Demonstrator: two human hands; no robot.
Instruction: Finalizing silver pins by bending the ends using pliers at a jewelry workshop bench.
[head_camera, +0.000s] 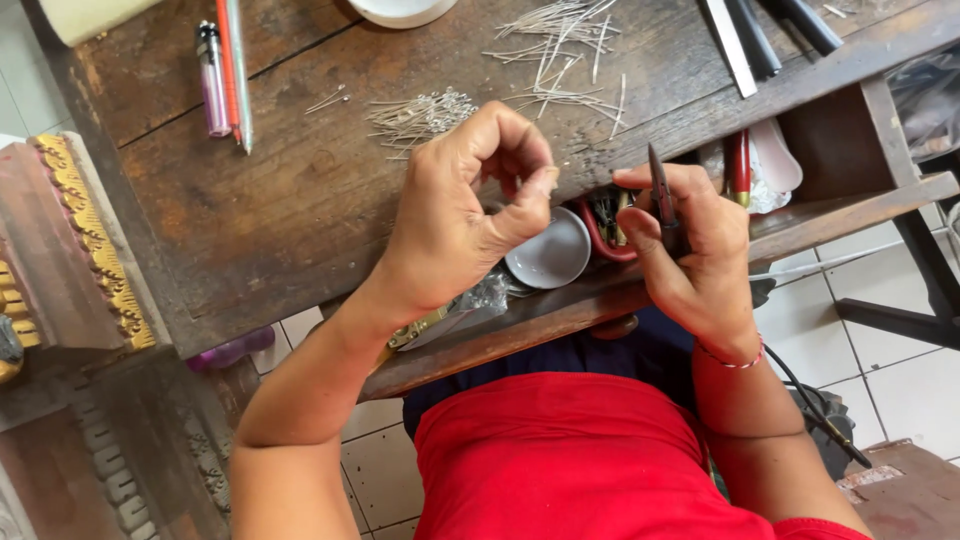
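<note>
A small piece, too fine to be made out, is pinched between the thumb and curled fingers of the left hand (470, 205), which is closed around it just above the edge of the wooden surface (280, 200). Slim pointed pliers (660, 190) are gripped in the closed right hand (690, 250), tips up and turned toward the left hand, close but apart. A grey dish (550, 252) lies below and between the two hands. Thin metal pins (420, 115) are heaped just beyond the left hand's knuckles, with more scattered farther on. For clean work, the piece is best held steady near the fingertips, and the plier tips brought in slowly, with both wrists kept low over the dish so anything dropped is caught.
</note>
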